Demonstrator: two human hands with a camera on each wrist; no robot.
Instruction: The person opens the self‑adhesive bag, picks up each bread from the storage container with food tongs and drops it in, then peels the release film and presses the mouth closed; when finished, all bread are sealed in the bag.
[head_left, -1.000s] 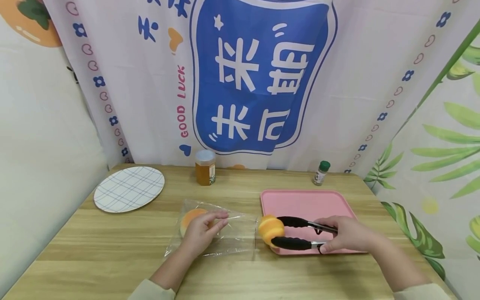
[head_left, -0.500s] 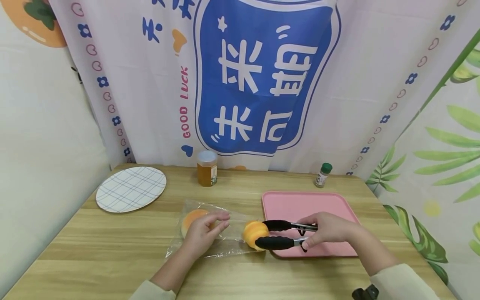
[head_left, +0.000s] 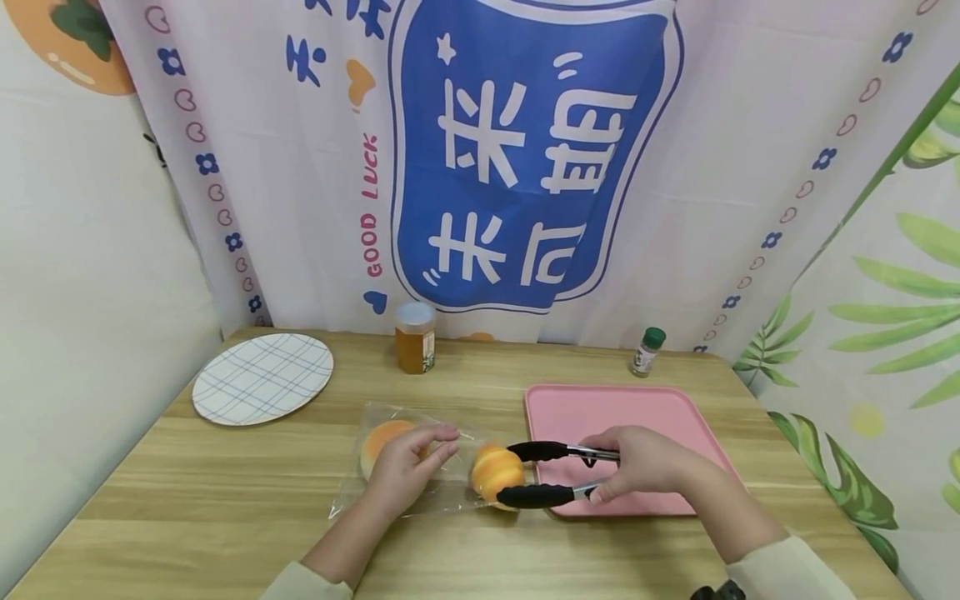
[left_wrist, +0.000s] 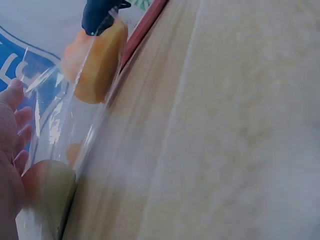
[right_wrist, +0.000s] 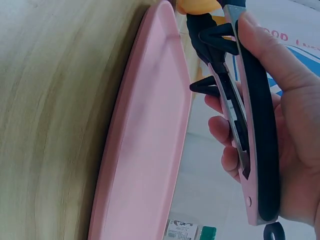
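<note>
My left hand (head_left: 405, 467) lies over a clear plastic bag (head_left: 450, 500), touching its film, its fingers loosely extended and a gap showing beside the thumb. A round bun (head_left: 384, 439) with an orange-brown top is inside the bag, partly hidden by this hand. My right hand (head_left: 641, 460) grips metal tongs (right_wrist: 265, 150) with black tips and handle covers. Between the tong tips is a ridged yellow-orange bun (head_left: 497, 471), at the bag's right end; in the left wrist view, clear film crosses in front of this bun (left_wrist: 102, 70).
Under the right hand lies a pink tray (head_left: 600, 408). A checked plate (head_left: 262, 379) is at the back left, a jar of amber contents (head_left: 415, 342) at the back middle, and a green-capped shaker (head_left: 647, 354) behind the tray. Printed cloth walls surround the wooden table.
My right hand has moved left, carrying the ridged bun in the tongs from the tray's left edge into the bag's right end. The left hand stays almost where it was.
</note>
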